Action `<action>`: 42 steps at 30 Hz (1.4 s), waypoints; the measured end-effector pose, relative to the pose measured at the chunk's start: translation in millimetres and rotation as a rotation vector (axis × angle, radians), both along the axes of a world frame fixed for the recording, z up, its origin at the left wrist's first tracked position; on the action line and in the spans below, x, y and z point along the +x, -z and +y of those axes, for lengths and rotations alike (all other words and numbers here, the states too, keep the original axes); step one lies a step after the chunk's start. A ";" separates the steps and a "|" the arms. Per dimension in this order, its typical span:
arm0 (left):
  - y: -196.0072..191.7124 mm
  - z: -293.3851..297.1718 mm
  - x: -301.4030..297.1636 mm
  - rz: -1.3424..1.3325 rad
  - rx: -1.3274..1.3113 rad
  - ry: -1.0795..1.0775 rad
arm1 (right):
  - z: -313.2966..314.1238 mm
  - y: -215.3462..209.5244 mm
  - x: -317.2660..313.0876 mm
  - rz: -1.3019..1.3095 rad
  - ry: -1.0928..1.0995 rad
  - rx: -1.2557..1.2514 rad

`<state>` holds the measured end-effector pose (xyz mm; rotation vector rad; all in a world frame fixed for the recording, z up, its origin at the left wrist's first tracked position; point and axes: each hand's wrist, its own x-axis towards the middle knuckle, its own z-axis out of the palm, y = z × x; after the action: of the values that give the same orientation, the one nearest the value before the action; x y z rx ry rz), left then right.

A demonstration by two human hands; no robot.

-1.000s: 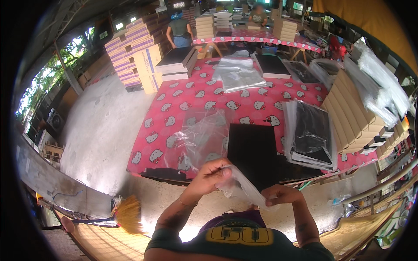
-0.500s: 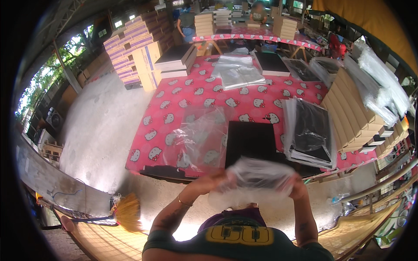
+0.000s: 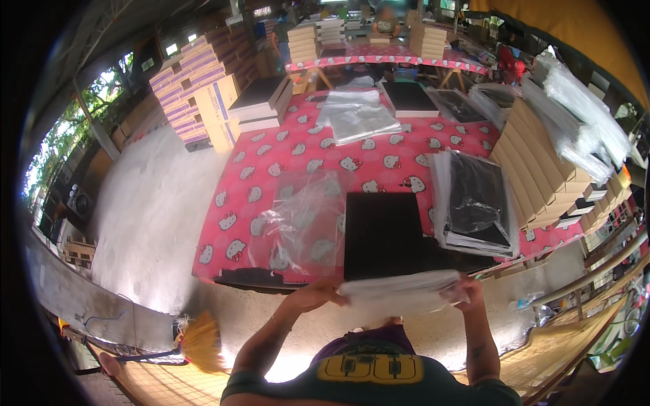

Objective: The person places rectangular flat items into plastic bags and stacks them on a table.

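Red cartoon-print floor mat [image 3: 284,152] behind; left hand [image 3: 323,294] and right hand [image 3: 468,292] clamped on clear plastic bag [image 3: 399,293], black flat board [image 3: 384,233] just beyond.

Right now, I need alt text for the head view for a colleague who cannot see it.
Both hands, left hand and right hand, hold a clear plastic bag flat by its two ends, above a black board lying on a pink patterned mat. Loose clear bags lie to the left, bagged boards to the right.
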<state>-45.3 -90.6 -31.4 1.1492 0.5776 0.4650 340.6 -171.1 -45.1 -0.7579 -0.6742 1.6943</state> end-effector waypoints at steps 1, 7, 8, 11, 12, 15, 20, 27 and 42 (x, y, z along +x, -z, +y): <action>9.8 1.9 -0.4 -0.016 0.022 -0.102 | -2.2 18.1 9.3 -0.111 -0.064 -0.038; 76.2 -56.4 36.5 0.485 0.312 -0.682 | -34.0 75.5 -51.5 -0.853 0.396 -0.255; 80.6 -61.6 43.5 0.504 0.287 -0.757 | -36.4 82.2 -58.6 -0.915 0.541 -0.259; 113.3 -69.9 46.5 0.552 0.227 -0.787 | -38.5 104.8 -61.7 -0.885 0.496 -0.206; 114.7 -68.8 46.7 0.569 0.211 -0.762 | -38.5 104.8 -63.6 -0.909 0.495 -0.201; 112.7 -73.7 45.4 0.677 0.310 -0.684 | -39.1 106.3 -66.4 -0.967 0.501 -0.159; 96.7 -75.2 48.4 0.593 0.527 -0.799 | -43.0 102.0 -63.2 -0.964 0.530 -0.001; 108.4 -70.2 29.2 0.726 0.297 -0.956 | -48.1 95.5 -85.4 -0.817 0.476 -0.230; 49.8 -48.5 21.5 0.079 0.133 -0.532 | -47.5 53.7 -19.7 -0.687 0.513 -0.005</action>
<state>-23.8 -139.1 -81.3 1.1379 0.9389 0.9270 320.8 -218.6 -98.7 -1.4051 -0.8435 0.9532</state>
